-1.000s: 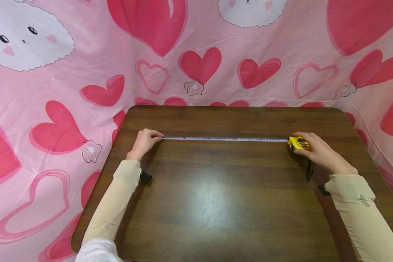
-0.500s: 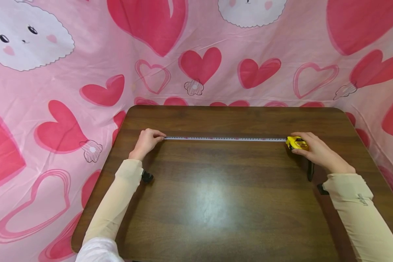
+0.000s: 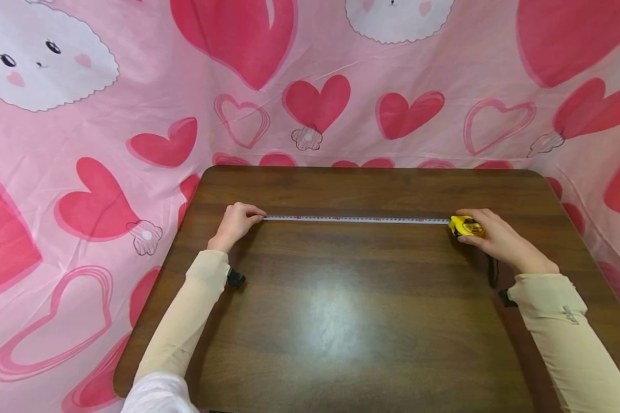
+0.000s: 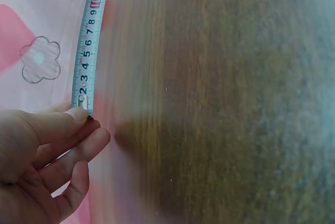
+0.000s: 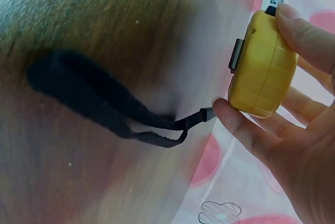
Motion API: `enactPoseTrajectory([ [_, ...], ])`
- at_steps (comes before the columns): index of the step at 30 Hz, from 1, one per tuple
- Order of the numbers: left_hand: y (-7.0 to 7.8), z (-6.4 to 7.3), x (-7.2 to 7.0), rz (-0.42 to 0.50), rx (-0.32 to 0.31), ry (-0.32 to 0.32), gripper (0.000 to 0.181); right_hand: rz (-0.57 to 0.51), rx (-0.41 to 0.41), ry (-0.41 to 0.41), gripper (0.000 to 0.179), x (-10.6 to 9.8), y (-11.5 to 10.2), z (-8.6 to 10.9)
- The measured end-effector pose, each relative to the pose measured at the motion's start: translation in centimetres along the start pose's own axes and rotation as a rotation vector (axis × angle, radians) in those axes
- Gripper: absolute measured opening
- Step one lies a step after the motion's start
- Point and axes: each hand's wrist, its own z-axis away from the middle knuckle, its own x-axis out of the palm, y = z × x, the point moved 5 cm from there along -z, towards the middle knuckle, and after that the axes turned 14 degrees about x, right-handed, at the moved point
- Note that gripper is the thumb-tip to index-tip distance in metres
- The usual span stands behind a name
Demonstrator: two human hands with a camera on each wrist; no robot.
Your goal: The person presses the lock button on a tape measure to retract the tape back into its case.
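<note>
Stretched between my two hands is the white blade (image 3: pixel 356 219) of a tape measure, running straight across above the table's far half. My left hand (image 3: pixel 235 222) pinches its end between thumb and index finger; in the left wrist view the printed numbers start right past the thumb (image 4: pixel 68 122). The yellow case (image 3: pixel 467 226) of the tape measure sits in my right hand (image 3: pixel 503 240), thumb and fingers around its sides. From the case (image 5: pixel 264 67) a black wrist strap (image 5: pixel 104 98) dangles over the wood, and the blade leaves by the case's mouth.
A brown wooden table (image 3: pixel 330 344) with rounded corners lies under both arms. Pink cloth (image 3: pixel 268 126) printed with hearts hangs close behind its far edge and along both sides. Black wrist cameras (image 3: pixel 236 279) sit beneath the sleeves.
My left hand has moved slightly right and my right hand, with the case, slightly left. The stretch of blade showing between them has become shorter.
</note>
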Motion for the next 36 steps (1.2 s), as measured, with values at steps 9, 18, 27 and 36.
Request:
enactPoseTrajectory([
  [9, 0.2, -0.4, 0.2, -0.013, 0.009, -0.002, 0.014, 0.000, 0.005, -0.004, 0.058, -0.1, -0.3, -0.2],
  [18, 0.7, -0.4, 0.3, 0.005, 0.019, -0.010, 0.014, 0.003, 0.010, -0.011, 0.058, 0.0, -0.5, -0.2],
  [27, 1.7, -1.0, 0.9, 0.015, 0.043, -0.009, 0.014, -0.005, 0.002, -0.001, 0.059, 0.1, -0.5, -0.3],
  [36, 2.0, -1.0, 1.1, 0.024, 0.033, -0.022, 0.015, 0.001, -0.038, 0.024, 0.059, 0.2, -0.8, 0.0],
])
